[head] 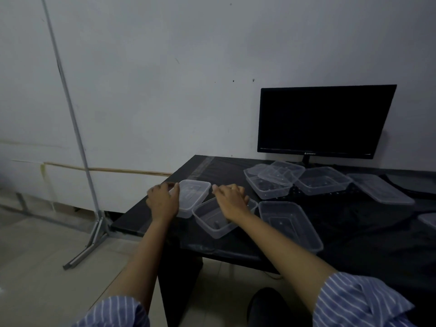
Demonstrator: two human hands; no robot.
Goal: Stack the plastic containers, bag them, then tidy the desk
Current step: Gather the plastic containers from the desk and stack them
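Clear containers [322, 180] crowd the desk [368, 234] middle (monitor [323, 120] behind); the near-right stretch lies open.

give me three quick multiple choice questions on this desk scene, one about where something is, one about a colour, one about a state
1. Where does the monitor stand?
A. at the back of the desk, against the wall
B. on the floor
C. at the desk's near left corner

2. What colour is the desk top?
A. white
B. black
C. light wood

3. What is the left hand doing?
A. hanging idle below the desk
B. pressing the monitor screen
C. gripping the end of an upside-down container

Answers:
1 A, the monitor sits at the far edge with the wall right behind it.
2 B, the surface is dark black under the clear containers.
3 C, its fingers and thumb curl round the container's left end near the desk corner.
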